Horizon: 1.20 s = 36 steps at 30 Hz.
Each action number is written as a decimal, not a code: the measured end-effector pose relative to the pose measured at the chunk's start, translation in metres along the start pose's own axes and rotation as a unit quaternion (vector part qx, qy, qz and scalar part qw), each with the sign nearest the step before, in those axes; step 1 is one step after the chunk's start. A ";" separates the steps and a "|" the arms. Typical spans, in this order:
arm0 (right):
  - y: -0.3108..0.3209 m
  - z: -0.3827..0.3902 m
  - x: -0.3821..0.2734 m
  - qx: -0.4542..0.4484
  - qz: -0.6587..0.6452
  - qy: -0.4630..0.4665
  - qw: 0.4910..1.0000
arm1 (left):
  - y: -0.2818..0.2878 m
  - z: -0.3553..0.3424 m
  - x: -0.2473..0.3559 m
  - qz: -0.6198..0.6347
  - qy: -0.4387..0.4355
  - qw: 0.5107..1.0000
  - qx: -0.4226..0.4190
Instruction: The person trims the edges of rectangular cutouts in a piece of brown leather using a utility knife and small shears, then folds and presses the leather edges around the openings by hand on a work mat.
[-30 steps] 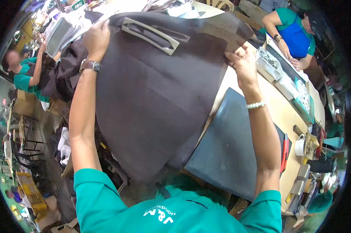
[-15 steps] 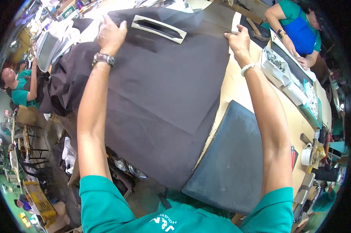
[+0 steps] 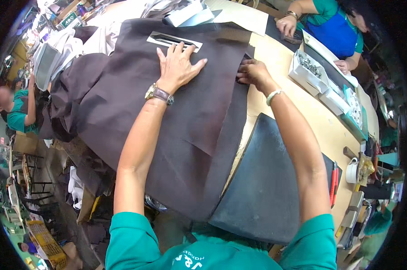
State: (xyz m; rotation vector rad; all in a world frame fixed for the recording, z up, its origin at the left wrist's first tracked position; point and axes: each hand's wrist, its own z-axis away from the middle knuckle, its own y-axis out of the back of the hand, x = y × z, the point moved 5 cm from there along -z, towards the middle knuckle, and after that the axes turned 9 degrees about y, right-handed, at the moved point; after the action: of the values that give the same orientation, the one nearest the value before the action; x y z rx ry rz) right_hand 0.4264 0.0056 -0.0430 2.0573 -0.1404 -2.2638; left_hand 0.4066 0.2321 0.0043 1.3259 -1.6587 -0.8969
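A large dark brown sheet of fabric covers the middle of the table, its right edge partly folded over on itself. My left hand lies on it with fingers spread, pressing it down. Just under those fingertips is a narrow cream rectangular frame with a dark slot. At the fabric's right edge, my right hand has its fingers curled round the cloth; the fingertips are partly hidden.
A dark board lies at near right, with a red cutter beside it. White boxes of small metal pieces stand further right. Across the table a person in a blue apron works. Crumpled fabric hangs at left.
My left hand has moved right and nearer, flattening onto the fabric. My right hand has come left and nearer, turning the fabric's right edge inward. The co-worker's hand has moved to a dark object.
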 end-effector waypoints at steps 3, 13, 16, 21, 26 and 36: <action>-0.002 0.002 -0.002 0.061 0.174 0.041 0.982 | 0.005 -0.015 0.026 0.004 0.021 1.000 -0.019; 0.006 0.020 -0.018 0.142 0.332 0.121 0.925 | -0.022 0.000 0.034 0.065 0.034 0.992 0.105; 0.030 0.019 -0.016 0.183 0.147 0.098 0.967 | -0.023 -0.001 0.037 0.059 0.039 0.993 0.093; 0.006 0.057 -0.059 0.194 0.098 0.301 0.928 | -0.022 -0.002 0.035 0.028 0.039 0.996 0.080; -0.054 0.093 -0.088 0.085 0.049 0.369 0.924 | -0.025 0.000 0.037 0.045 0.017 0.989 0.140; -0.075 0.049 -0.062 0.063 0.210 0.204 0.954 | -0.035 -0.002 0.030 0.005 0.010 0.991 0.134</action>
State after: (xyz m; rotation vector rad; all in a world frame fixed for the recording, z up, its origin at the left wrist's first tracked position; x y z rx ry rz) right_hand 0.3833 0.0884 0.0140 2.2394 -0.6369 -1.5910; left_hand 0.4186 0.1964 -0.0212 1.4964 -1.8158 -0.6691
